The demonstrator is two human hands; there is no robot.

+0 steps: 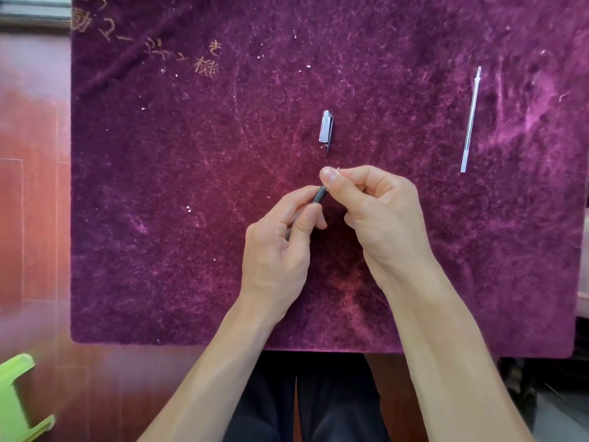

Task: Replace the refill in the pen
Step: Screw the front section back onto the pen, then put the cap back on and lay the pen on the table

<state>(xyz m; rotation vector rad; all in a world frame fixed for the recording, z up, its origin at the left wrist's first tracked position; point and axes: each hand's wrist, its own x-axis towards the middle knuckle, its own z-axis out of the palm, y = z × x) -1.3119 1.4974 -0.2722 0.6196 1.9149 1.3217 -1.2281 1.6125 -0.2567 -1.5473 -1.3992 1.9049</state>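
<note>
Over the middle of a purple velvet cloth (159,218), both hands hold a pen (319,196). Only its dark ribbed grip section shows between the fingers. My left hand (280,247) wraps the barrel, which is mostly hidden in the palm. My right hand (373,208) pinches the pen's front end between thumb and forefinger. The clear pen cap (326,129) with a dark clip lies on the cloth just beyond the hands. A thin pale refill (470,121) lies alone at the far right, its tip pointing away from me.
The cloth covers a table; reddish floor (32,218) shows at the left. A green plastic object (16,400) sits at the bottom left. Gold embroidered characters (207,63) mark the cloth's far left corner. My dark-trousered legs (318,403) are below the near edge.
</note>
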